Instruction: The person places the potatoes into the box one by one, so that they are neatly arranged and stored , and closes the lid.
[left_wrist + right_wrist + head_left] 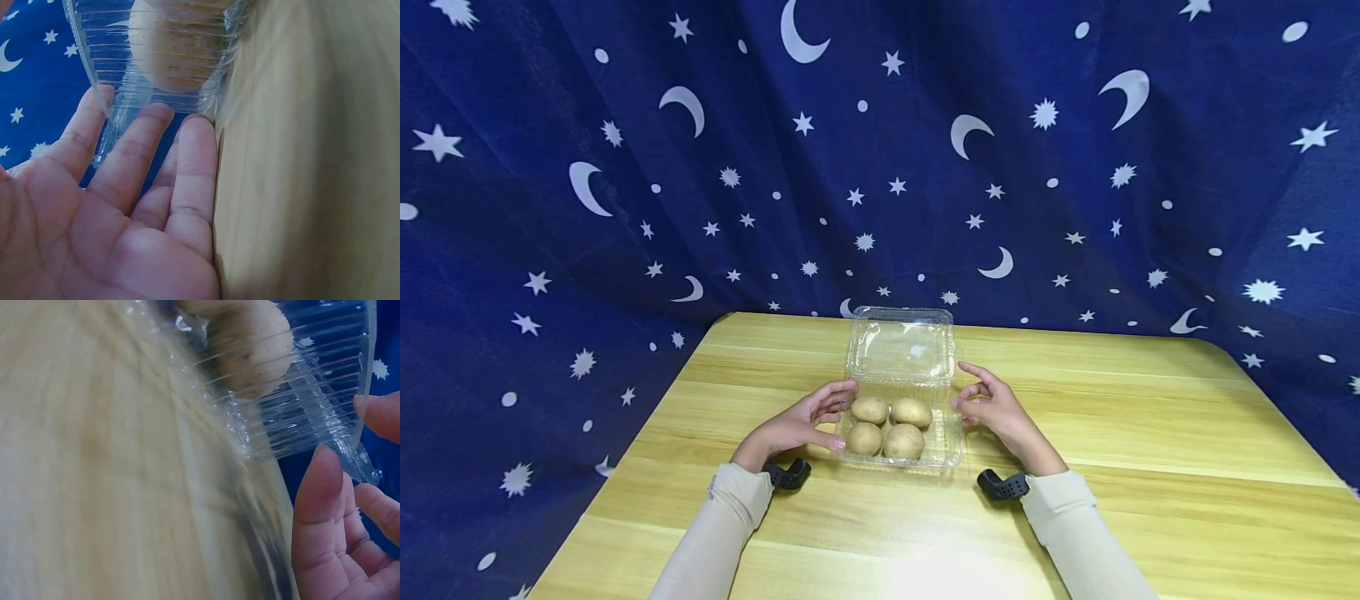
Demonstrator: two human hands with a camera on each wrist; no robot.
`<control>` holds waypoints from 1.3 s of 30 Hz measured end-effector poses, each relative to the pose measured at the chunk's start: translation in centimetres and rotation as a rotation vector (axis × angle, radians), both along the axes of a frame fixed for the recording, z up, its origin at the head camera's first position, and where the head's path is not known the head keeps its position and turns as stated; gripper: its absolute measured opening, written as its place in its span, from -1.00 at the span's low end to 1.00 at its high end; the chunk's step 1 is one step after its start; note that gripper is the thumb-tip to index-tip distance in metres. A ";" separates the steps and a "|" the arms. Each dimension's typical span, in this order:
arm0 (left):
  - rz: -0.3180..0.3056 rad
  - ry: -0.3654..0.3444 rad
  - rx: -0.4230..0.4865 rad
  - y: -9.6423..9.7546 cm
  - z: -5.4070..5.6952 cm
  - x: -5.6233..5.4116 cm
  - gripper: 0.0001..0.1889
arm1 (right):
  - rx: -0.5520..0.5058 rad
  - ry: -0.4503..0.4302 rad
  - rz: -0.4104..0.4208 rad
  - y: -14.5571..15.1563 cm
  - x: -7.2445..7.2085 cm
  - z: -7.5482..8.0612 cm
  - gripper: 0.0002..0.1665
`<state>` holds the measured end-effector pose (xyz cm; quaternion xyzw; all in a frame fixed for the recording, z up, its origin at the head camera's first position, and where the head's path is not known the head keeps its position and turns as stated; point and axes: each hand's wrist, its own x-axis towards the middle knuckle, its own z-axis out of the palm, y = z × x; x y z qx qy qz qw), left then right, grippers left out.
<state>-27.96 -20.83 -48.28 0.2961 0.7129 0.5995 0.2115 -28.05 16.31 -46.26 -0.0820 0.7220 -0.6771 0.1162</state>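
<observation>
Several potatoes (904, 441) sit in the base of a clear plastic clamshell box (947, 452). Its lid (902, 350) stands raised at the back. My left hand (797, 425) is at the box's left side, fingers extended; in the left wrist view fingertips (199, 125) touch or nearly touch the ribbed wall, with a potato (178, 50) showing through. On the right side is my right hand (996, 412), its fingers loosely bent. In the right wrist view one digit meets the rim and a fingertip (324, 459) lies close to the wall; firm contact is unclear.
The box stands on a light wood-grain table (1112, 517). A dark blue curtain (880, 150) with white moons and stars hangs along the back and left sides. Both wrists carry black bands, the right one (1002, 485) just above the tabletop.
</observation>
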 end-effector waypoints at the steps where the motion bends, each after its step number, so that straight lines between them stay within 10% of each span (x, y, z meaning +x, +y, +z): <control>1: 0.001 0.000 -0.001 0.0 0.0 0.0 0.06 | 0.000 -0.001 0.004 0.0 0.0 0.0 -0.06; 39: 0.027 -0.033 0.016 0.1 -0.1 -0.1 0.08 | -0.012 0.029 0.036 0.1 0.2 -0.2 -0.35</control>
